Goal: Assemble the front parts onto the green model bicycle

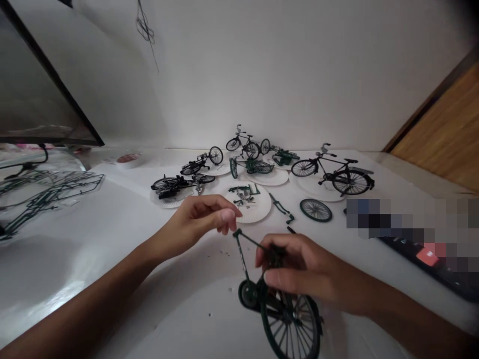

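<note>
The person's right hand (pixel 303 269) is closed firmly around the middle of a dark green model bicycle (pixel 290 324), gripping the frame and holding the whole thing up at a tilt above the table (pixel 123 284). The bicycle's rear wheel (pixel 294 329) hangs lowest and runs off the bottom of the view, with a small chainwheel (pixel 249 294) just ahead of it. The left hand (pixel 194 222) is raised just beside the top tip of the frame, its thumb and forefinger pinched together. It doesn't clearly touch the frame, and any tiny piece in that pinch would be too small to make out.

The bicycle seems to be partway through assembly: no front wheel is on it, and its front end looks bare. The step in hand looks like fitting or adjusting something small at the top of the frame. The next move seems to call for a steady hold with the right hand and careful lining up with the left.

Just ahead of the hands, a loose green spoked wheel (pixel 316 210) and a green fork (pixel 280 207) lie on the table. Beside them is a paper plate (pixel 262 212) holding small green parts. Farther back stand several model bicycles, including a finished black one (pixel 331 169), and a parts frame (pixel 48 202) lies off to the left.
</note>
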Tool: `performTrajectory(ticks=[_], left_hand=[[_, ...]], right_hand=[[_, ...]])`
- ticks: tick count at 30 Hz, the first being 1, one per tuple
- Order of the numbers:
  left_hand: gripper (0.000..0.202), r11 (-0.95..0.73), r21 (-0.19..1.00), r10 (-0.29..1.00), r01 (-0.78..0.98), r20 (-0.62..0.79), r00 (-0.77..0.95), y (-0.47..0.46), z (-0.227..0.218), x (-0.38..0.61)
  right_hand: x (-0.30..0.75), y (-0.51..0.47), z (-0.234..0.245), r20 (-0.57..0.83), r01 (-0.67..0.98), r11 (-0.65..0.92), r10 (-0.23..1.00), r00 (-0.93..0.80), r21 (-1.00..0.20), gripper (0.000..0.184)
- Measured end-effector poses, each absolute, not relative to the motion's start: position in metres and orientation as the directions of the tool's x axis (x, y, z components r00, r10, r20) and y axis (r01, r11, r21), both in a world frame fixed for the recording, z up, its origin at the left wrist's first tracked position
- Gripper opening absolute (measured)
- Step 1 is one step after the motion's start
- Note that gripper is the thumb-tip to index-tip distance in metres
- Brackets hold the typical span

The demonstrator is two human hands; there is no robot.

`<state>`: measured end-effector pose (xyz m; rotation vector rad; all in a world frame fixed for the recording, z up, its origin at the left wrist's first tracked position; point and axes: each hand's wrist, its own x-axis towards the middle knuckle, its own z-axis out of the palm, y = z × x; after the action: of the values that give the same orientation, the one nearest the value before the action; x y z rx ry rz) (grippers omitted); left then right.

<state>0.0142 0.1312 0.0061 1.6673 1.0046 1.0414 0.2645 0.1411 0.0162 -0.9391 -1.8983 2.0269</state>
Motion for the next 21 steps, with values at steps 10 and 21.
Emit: performTrajectory(ticks=[10,21], left_hand=[[0.022,-0.376,0.504,0.915,0.778,0.335,0.225,0.167,-0.006,-0.010],[0.019,-0.396,0.143,0.878,0.907,0.348,0.329,0.208,-0.011,0.019]], right_hand=[[0.266,0.133,0.008,-0.203,0.455,0.220,0.674,-0.710,-0.863,0.026],[0.263,0.138,0.008,-0.059,0.428,0.391,0.678,-0.732,-0.815,0.023]])
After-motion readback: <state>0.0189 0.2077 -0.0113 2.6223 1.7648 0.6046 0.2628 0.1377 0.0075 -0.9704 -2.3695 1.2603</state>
